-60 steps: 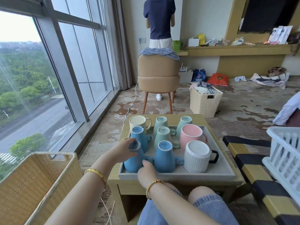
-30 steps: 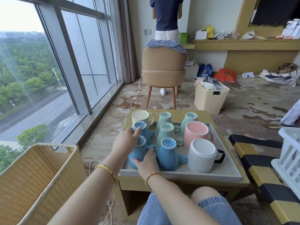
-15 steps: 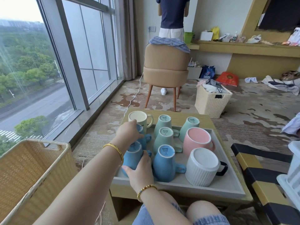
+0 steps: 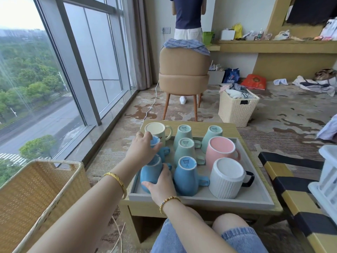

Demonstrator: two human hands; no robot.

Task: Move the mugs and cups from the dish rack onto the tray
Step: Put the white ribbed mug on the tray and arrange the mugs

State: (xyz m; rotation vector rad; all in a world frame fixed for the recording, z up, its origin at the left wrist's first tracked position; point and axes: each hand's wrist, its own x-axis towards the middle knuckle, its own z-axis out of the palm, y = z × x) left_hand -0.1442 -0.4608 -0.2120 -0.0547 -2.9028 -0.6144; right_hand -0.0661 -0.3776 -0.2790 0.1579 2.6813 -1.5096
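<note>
A grey tray on a low wooden table holds several upside-down mugs. My right hand grips the front-left blue mug from the side. My left hand curls over the blue mug behind it. Beside these stand another blue mug, a white ribbed mug, a pink mug, three mint cups and a cream mug. The white dish rack shows at the right edge.
A woven basket stands at the front left by the window. A black-and-yellow striped seat carries the rack. Beyond the table are a tan chair, a wicker laundry basket and a standing person.
My left hand has moved from the front-left blue mug to the blue mug behind it. My right hand has closed round the front-left mug. The view has shifted closer.
</note>
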